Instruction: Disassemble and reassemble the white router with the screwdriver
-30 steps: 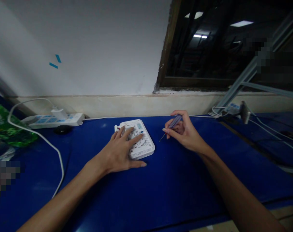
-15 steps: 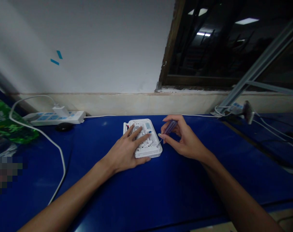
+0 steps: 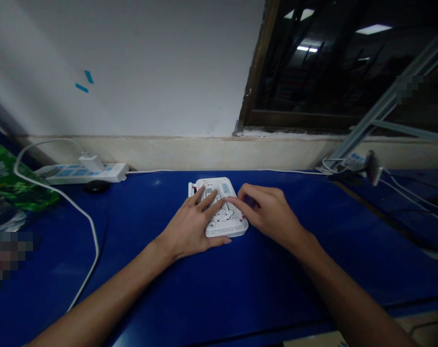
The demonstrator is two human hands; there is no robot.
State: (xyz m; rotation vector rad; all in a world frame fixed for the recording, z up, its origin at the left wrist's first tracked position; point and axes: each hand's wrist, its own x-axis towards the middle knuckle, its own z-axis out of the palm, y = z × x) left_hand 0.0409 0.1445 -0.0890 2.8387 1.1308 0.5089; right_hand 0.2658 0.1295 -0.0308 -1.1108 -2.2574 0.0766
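A white perforated device (image 3: 230, 224) with a pale label lies flat on the blue table (image 3: 204, 294). Spread fingers of my left hand (image 3: 193, 221) rest on its top, with the thumb along its near edge. My right hand (image 3: 271, 212) is at the device's right side, fingers curled and the index or thumb tip reaching over its top near my left fingertips. The screwdriver is mostly hidden by my right hand; what these fingers hold cannot be made out clearly.
A white power strip (image 3: 115, 173) with a plugged-in adapter (image 3: 91, 163) stands by the wall at left, near a black mouse-like object (image 3: 96, 187). A white cable (image 3: 92, 231) curves across the left side. Green packaging (image 3: 16, 180) is far left; a metal frame (image 3: 370, 118) is at right.
My right hand has tilted over the device, and the purple screwdriver handle that showed between its fingers is out of sight. The device and my left hand appear slightly further right.
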